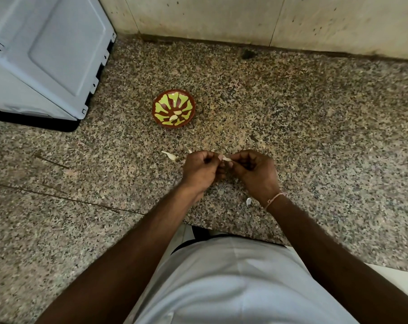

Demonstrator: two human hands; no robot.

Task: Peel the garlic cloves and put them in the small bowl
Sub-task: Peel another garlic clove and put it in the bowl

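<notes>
Two hands pinch one garlic clove (226, 158) between them, mid-peel.

The left hand (201, 170) and right hand (254, 170) both curl their fingers onto it above the desk (315, 136). Beyond the hands, the small bowl (174, 108) holds two peeled cloves (175, 115); husk scraps (169, 155) lie just left. Next, I judge: strip the skin, reach forward, drop.

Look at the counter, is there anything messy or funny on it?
A little. Bits of garlic skin lie loose on the counter beside the left hand, another scrap by the right wrist. Nothing else stands out; the small bowl sits upright.
</notes>
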